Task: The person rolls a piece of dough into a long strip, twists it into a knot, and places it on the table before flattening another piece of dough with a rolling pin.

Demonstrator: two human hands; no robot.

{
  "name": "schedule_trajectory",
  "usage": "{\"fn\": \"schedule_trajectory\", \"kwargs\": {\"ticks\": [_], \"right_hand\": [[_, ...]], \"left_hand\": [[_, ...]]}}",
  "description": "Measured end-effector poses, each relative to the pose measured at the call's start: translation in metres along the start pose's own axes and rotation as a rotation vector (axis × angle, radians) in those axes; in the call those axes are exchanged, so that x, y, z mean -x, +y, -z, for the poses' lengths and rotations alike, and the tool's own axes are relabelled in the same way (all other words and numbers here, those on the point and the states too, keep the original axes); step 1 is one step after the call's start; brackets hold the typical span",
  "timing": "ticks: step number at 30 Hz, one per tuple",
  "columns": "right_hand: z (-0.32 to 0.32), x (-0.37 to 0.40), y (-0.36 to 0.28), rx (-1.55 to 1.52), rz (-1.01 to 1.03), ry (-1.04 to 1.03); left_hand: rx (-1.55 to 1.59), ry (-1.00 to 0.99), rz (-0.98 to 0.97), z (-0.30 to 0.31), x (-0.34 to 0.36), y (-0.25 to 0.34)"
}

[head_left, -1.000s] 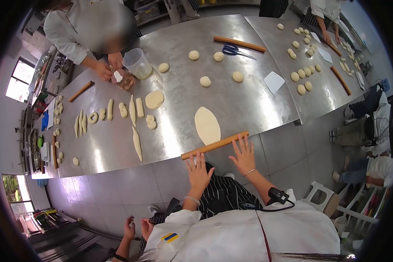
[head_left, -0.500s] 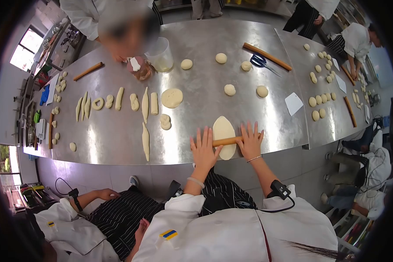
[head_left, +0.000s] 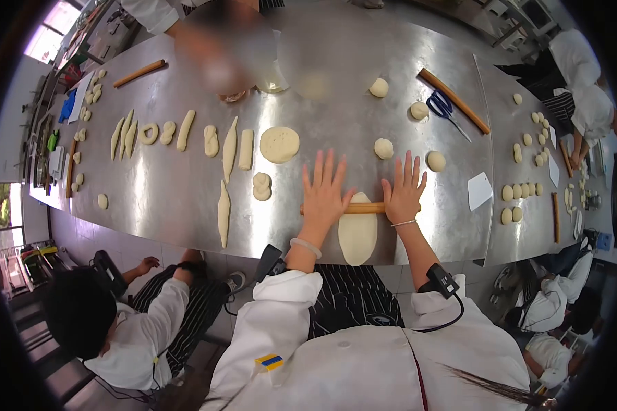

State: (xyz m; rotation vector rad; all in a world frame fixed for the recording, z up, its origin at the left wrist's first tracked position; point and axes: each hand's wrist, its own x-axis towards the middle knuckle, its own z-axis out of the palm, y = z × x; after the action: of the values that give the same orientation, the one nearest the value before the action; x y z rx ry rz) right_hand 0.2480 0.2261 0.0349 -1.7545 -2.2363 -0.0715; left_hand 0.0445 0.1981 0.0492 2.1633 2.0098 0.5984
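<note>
An oval sheet of dough (head_left: 358, 238) lies near the front edge of the steel table, its long side pointing away from me. Across its far part rests a wooden rolling pin (head_left: 367, 208). My left hand (head_left: 324, 195) presses flat on the pin's left end, fingers stretched and spread. On the right end lies my right hand (head_left: 403, 195), palm down, its fingers also straight and apart. Beyond my hands sit dough balls (head_left: 384, 148). A round flat piece of dough (head_left: 279, 144) and a knotted piece (head_left: 262, 186) lie left of my left hand.
Shaped dough strips (head_left: 230, 148) line the table's left side. Blue-handled scissors (head_left: 440, 105) and another rolling pin (head_left: 454, 100) lie at back right, with a white scraper (head_left: 480, 191) nearer. A co-worker leans over the far side; another person (head_left: 144, 322) sits at lower left.
My hands have pushed the rolling pin away from me, from the dough's middle to its far part. The view has shifted, and the person at lower left has leaned forward.
</note>
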Motion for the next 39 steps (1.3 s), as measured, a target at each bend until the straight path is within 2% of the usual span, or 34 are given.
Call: {"fn": "schedule_trajectory", "kwargs": {"ticks": [2,4,5,8,13,17,20,24,28,33,39], "right_hand": [[-0.003,-0.007,0.005,-0.026,0.042,0.000],[-0.009,-0.024,0.006,-0.127,0.084,0.085],[-0.010,-0.031,0.007,-0.140,0.093,0.087],[-0.017,-0.049,0.010,-0.128,0.147,0.082],[-0.025,-0.068,0.012,-0.123,0.336,0.215],[-0.026,-0.075,0.014,-0.118,0.341,0.176],[-0.030,-0.082,0.014,-0.230,0.329,0.119],[-0.034,-0.078,0.016,-0.107,0.293,0.126],[-0.039,-0.076,0.020,-0.203,0.370,0.247],[-0.027,-0.065,0.022,-0.273,0.363,0.201],[-0.009,-0.060,0.014,-0.301,0.339,0.237]], "left_hand": [[-0.032,0.003,0.017,-0.004,-0.002,0.001],[-0.086,0.142,0.023,-0.009,-0.013,-0.001],[-0.099,0.145,0.032,-0.012,-0.016,-0.001],[-0.173,0.222,0.034,-0.018,-0.025,-0.004],[-0.236,0.342,0.000,-0.020,-0.039,-0.010],[-0.244,0.389,-0.051,-0.024,-0.050,-0.018],[-0.226,0.401,-0.062,-0.027,-0.057,-0.019],[-0.162,0.406,0.016,-0.030,-0.052,-0.016],[-0.130,0.432,0.019,-0.029,-0.045,-0.015],[-0.136,0.382,0.064,-0.024,-0.036,-0.010],[-0.139,0.357,0.003,-0.023,-0.036,-0.012]]}}
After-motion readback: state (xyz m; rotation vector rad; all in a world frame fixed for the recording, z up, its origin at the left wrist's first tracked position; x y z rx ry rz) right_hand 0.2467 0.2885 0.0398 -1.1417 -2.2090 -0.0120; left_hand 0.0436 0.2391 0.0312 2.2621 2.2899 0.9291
